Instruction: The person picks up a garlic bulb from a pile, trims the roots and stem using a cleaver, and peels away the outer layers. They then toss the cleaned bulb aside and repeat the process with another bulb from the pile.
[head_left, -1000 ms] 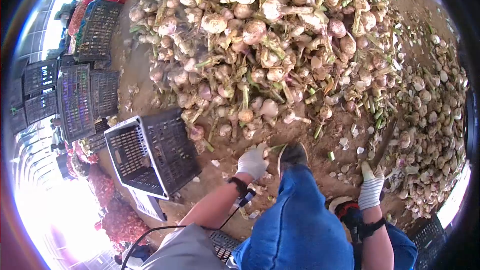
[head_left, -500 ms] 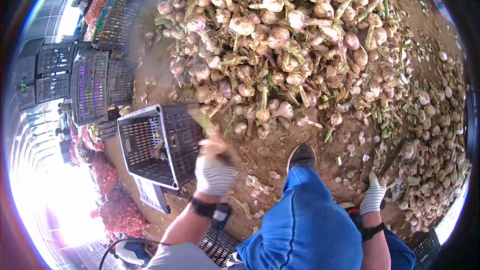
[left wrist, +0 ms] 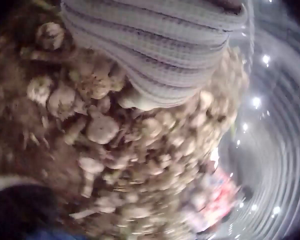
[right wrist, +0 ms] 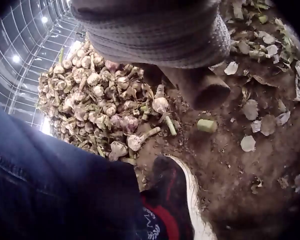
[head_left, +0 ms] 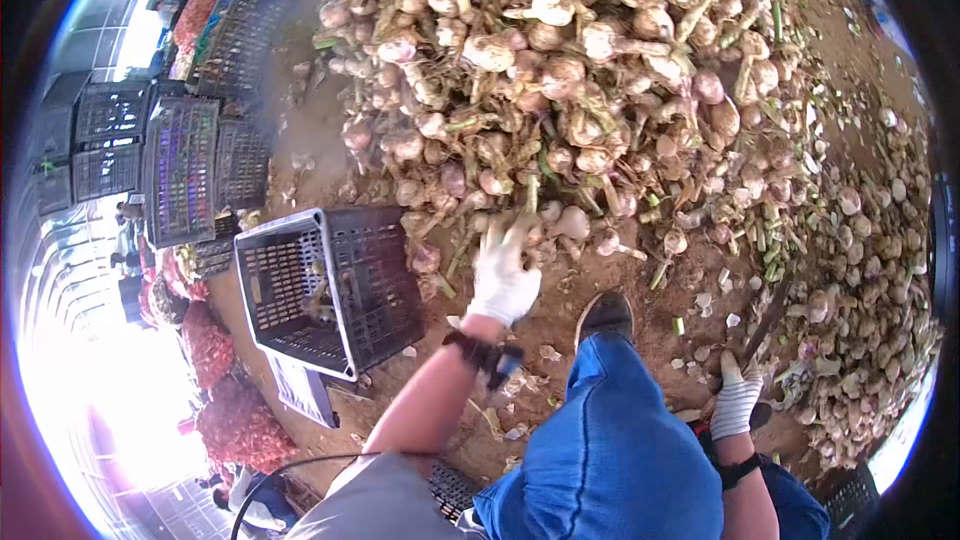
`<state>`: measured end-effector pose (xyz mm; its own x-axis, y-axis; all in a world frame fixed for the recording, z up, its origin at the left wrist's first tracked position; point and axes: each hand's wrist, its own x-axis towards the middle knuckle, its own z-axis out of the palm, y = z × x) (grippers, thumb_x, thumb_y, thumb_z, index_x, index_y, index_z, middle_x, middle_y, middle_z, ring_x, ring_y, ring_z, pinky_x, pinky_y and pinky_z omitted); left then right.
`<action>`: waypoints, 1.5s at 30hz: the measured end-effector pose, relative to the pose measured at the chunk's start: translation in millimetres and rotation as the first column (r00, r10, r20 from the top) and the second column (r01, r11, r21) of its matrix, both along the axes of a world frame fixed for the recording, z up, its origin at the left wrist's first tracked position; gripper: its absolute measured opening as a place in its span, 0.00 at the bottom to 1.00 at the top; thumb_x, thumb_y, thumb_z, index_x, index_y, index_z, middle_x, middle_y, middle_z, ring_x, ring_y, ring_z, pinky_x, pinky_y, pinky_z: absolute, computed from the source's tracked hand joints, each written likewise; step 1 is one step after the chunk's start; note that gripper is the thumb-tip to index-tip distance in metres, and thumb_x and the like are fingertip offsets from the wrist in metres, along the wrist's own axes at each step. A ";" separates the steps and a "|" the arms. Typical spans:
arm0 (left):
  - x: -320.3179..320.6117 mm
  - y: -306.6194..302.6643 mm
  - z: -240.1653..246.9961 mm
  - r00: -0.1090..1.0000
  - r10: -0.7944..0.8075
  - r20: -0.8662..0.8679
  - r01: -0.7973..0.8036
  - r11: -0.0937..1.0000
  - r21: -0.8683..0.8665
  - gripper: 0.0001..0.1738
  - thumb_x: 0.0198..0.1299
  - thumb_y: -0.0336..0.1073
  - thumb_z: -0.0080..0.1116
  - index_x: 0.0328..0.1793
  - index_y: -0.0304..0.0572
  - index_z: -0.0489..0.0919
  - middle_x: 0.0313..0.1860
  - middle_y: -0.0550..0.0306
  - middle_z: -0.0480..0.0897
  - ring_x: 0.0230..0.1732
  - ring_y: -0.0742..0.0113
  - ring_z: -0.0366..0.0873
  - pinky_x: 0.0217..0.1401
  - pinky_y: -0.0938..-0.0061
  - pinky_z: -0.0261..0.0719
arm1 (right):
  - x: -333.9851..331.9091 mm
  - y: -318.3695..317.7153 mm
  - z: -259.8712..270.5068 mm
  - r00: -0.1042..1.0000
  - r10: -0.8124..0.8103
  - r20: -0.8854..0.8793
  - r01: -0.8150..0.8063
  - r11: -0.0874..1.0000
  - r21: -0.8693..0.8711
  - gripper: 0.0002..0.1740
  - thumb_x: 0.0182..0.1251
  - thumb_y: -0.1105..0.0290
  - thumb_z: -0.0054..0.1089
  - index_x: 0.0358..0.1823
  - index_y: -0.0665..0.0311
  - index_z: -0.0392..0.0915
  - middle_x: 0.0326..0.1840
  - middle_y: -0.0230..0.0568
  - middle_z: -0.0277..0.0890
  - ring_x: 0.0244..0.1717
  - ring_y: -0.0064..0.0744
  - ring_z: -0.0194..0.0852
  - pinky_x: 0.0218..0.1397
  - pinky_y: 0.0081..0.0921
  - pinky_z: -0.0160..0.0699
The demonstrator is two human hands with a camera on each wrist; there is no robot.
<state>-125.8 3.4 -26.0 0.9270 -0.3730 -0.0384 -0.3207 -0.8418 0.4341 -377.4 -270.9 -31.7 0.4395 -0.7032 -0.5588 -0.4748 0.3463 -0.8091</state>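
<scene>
Head view: my gloved left hand (head_left: 503, 278) is at the near edge of the big garlic heap (head_left: 560, 90), fingers stretched toward a bulb (head_left: 534, 233); I cannot tell whether they grip it. My gloved right hand (head_left: 737, 402) grips a long dark tool (head_left: 768, 325) near the second garlic pile (head_left: 850, 280). A black crate (head_left: 375, 285) sits left of my left hand.

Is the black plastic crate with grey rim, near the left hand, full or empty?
Not full: inside the crate, perforated walls show mostly bare, with some pale pieces; hidden parts, cannot tell.
</scene>
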 end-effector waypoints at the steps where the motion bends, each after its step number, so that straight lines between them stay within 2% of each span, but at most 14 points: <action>1: 15.0 -3.8 -6.3 0.987 -0.158 0.016 0.150 0.959 0.240 0.32 0.49 0.30 0.60 0.64 0.56 0.72 0.54 0.47 0.74 0.54 0.53 0.73 0.55 0.60 0.73 | -6.0 -0.3 2.3 0.999 -0.041 0.009 0.040 0.998 0.053 0.13 0.62 0.70 0.61 0.48 0.62 0.78 0.35 0.29 0.77 0.25 0.16 0.68 0.23 0.18 0.68; 6: 64.3 -14.7 -12.1 0.891 -0.374 -0.259 0.448 0.618 0.646 0.27 0.49 0.44 0.60 0.60 0.59 0.76 0.45 0.52 0.76 0.53 0.54 0.72 0.51 0.55 0.69 | -35.5 -9.4 -1.5 0.996 -0.053 -0.070 0.061 0.991 0.121 0.17 0.62 0.71 0.61 0.52 0.67 0.76 0.44 0.32 0.79 0.39 0.21 0.72 0.45 0.21 0.73; 10: 49.6 -16.1 24.7 0.938 -0.335 0.093 0.266 0.864 0.427 0.36 0.37 0.61 0.69 0.52 0.52 0.81 0.42 0.53 0.75 0.46 0.53 0.71 0.50 0.56 0.68 | -42.1 -6.5 -14.7 0.991 -0.088 -0.105 0.109 0.971 0.214 0.14 0.63 0.71 0.60 0.49 0.65 0.76 0.39 0.30 0.78 0.35 0.20 0.71 0.42 0.21 0.72; 14: 26.5 -34.4 52.0 0.944 -0.204 0.258 0.257 0.947 -0.192 0.33 0.34 0.49 0.78 0.48 0.45 0.78 0.46 0.53 0.76 0.50 0.57 0.73 0.52 0.60 0.71 | -12.7 6.8 -12.8 0.997 -0.020 -0.075 0.031 0.987 0.155 0.09 0.62 0.72 0.60 0.43 0.64 0.77 0.32 0.29 0.78 0.29 0.18 0.69 0.33 0.18 0.70; 15: 21.6 -41.8 50.4 0.987 -0.161 -0.027 0.124 0.845 -0.520 0.36 0.41 0.46 0.77 0.54 0.39 0.74 0.45 0.55 0.77 0.48 0.59 0.74 0.54 0.64 0.72 | -7.9 6.9 -11.6 0.995 0.029 -0.095 -0.014 0.988 0.154 0.08 0.63 0.72 0.60 0.43 0.64 0.77 0.33 0.29 0.78 0.30 0.18 0.69 0.34 0.19 0.71; 16: 1.8 -53.4 56.9 0.775 -0.228 -0.589 -0.448 0.459 -0.767 0.34 0.50 0.43 0.72 0.60 0.40 0.69 0.45 0.58 0.78 0.45 0.67 0.76 0.50 0.73 0.75 | -0.4 8.6 -9.5 0.991 0.074 -0.116 -0.057 0.987 0.149 0.08 0.63 0.72 0.60 0.42 0.65 0.78 0.34 0.30 0.78 0.30 0.18 0.69 0.35 0.19 0.72; 21: -1.2 -84.6 71.4 0.235 -0.622 -0.747 -0.937 0.058 -0.343 0.36 0.47 0.32 0.73 0.61 0.42 0.66 0.49 0.59 0.77 0.44 0.71 0.77 0.51 0.71 0.78 | 44.6 13.2 32.5 0.999 0.041 -0.011 -0.037 0.968 0.247 0.11 0.62 0.75 0.59 0.47 0.63 0.76 0.41 0.29 0.78 0.35 0.20 0.73 0.40 0.19 0.73; 23: -13.5 -103.8 90.2 0.696 -0.338 -0.634 -0.524 0.364 -0.770 0.39 0.36 0.31 0.79 0.56 0.43 0.69 0.45 0.63 0.76 0.46 0.75 0.75 0.52 0.75 0.76 | 59.1 11.6 52.1 0.993 0.114 0.041 -0.120 0.970 0.211 0.09 0.62 0.75 0.59 0.45 0.63 0.76 0.40 0.30 0.79 0.35 0.20 0.73 0.40 0.19 0.73; 27: -2.6 -101.8 104.2 0.559 -0.362 -0.746 -0.388 0.680 -0.622 0.41 0.35 0.32 0.80 0.59 0.42 0.69 0.44 0.61 0.76 0.49 0.74 0.75 0.56 0.78 0.74 | 93.6 20.4 98.7 0.945 0.326 -0.014 -0.326 0.944 -0.044 0.05 0.59 0.75 0.59 0.37 0.65 0.77 0.29 0.36 0.78 0.31 0.24 0.75 0.38 0.23 0.74; 29: -8.7 -99.7 91.0 0.622 -0.519 -0.586 -0.381 0.453 -0.806 0.40 0.40 0.32 0.77 0.62 0.44 0.69 0.46 0.59 0.78 0.50 0.72 0.77 0.56 0.76 0.76 | 98.8 14.1 105.1 0.811 0.586 -0.002 -0.564 0.780 -0.270 0.08 0.59 0.74 0.61 0.39 0.66 0.77 0.29 0.33 0.78 0.30 0.20 0.72 0.34 0.20 0.73; 31: -18.3 -91.7 52.4 0.151 -0.766 -0.626 -0.861 0.210 -0.464 0.27 0.55 0.44 0.61 0.59 0.40 0.73 0.47 0.53 0.81 0.48 0.66 0.80 0.54 0.71 0.79 | 120.6 7.7 131.1 0.612 0.774 -0.162 -0.752 0.507 -0.420 0.08 0.54 0.74 0.63 0.35 0.66 0.77 0.24 0.39 0.77 0.24 0.26 0.73 0.29 0.23 0.72; 33: -10.6 -99.8 55.1 -0.272 -0.933 -0.236 -0.958 0.239 0.157 0.23 0.65 0.46 0.53 0.60 0.38 0.74 0.50 0.48 0.82 0.48 0.59 0.82 0.53 0.65 0.82 | 134.2 12.2 137.6 0.571 0.760 -0.312 -0.664 0.203 -0.720 0.06 0.44 0.72 0.62 0.26 0.63 0.75 0.16 0.42 0.68 0.18 0.43 0.69 0.23 0.36 0.67; 38: -9.7 -109.7 89.6 -0.274 -0.882 -0.384 -0.962 0.245 0.122 0.23 0.67 0.50 0.50 0.54 0.37 0.76 0.45 0.48 0.83 0.41 0.59 0.82 0.49 0.67 0.82 | 153.1 11.3 148.5 0.422 0.851 -0.311 -0.716 0.103 -0.691 0.07 0.43 0.79 0.58 0.18 0.62 0.69 0.13 0.41 0.64 0.16 0.47 0.66 0.20 0.38 0.63; 45: -22.5 -98.2 107.0 0.289 -0.611 -0.737 -0.669 0.422 -0.612 0.29 0.62 0.28 0.56 0.69 0.39 0.61 0.52 0.55 0.77 0.48 0.69 0.77 0.52 0.73 0.79 | 154.7 7.4 153.9 0.350 0.890 -0.291 -0.760 0.089 -0.644 0.11 0.40 0.77 0.58 0.13 0.60 0.64 0.11 0.40 0.59 0.14 0.48 0.61 0.20 0.40 0.59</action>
